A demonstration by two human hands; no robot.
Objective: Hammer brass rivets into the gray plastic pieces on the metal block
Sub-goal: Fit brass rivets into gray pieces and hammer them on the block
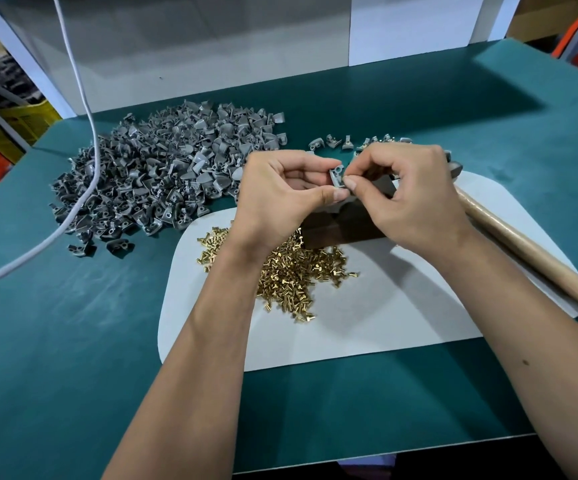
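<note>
Above the far part of a white rounded mat (pixel 349 323) on the teal work table (pixel 72 341), the left hand (pixel 280 192) pinches a small gray moulded plastic piece (pixel 337 176) between thumb and forefinger, its holed lug turned up toward the camera, probably so the hole can be seen and fed. The right hand (pixel 408 192) meets it from the other side, thumb and forefinger tips closed right at that lug; it looks to be seating a brass rivet there, but the rivet itself is too small and too covered to make out. Both hands hold clenched pinch grips, the left on the piece, the right at the piece's hole.

Directly under the hands sits the dark metal block (pixel 346 223), near the mat's far edge, so the loaded piece has only a short drop to its anvil. A loose pile of short brass rivets (pixel 294 271) lies on the mat just in front of the block, within easy reach of either hand. The wooden-handled hammer (pixel 523 251) lies along the mat's right edge, handle toward the person, head mostly hidden behind the right hand; nobody holds it, so striking has not started for this piece.

A big heap of unworked gray plastic pieces (pixel 162 174) covers the table's far left area, and a small scatter of gray pieces (pixel 343 142) lies beyond the hands, seemingly kept apart. A white cable (pixel 83 109) crosses the heap
</note>
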